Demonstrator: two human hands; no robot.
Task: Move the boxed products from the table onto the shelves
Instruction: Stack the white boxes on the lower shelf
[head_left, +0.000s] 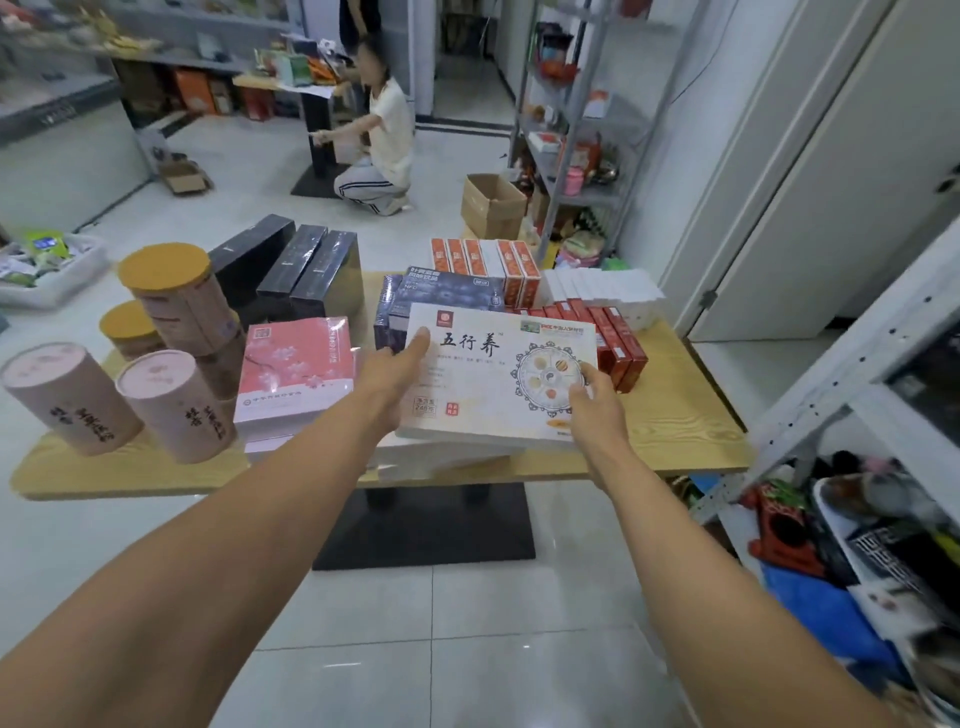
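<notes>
Head | left hand (395, 371), right hand (592, 402): fingers (418, 343) gripping one white box (498, 384) | three black boxes (293, 267)

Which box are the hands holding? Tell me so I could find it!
Find the wooden table in the middle of the room. Near its front edge, between the pink flowery box and the red boxes, a flat white box is held by the left hand and right hand. Only it has big black characters and a round wheel picture on top.
</notes>
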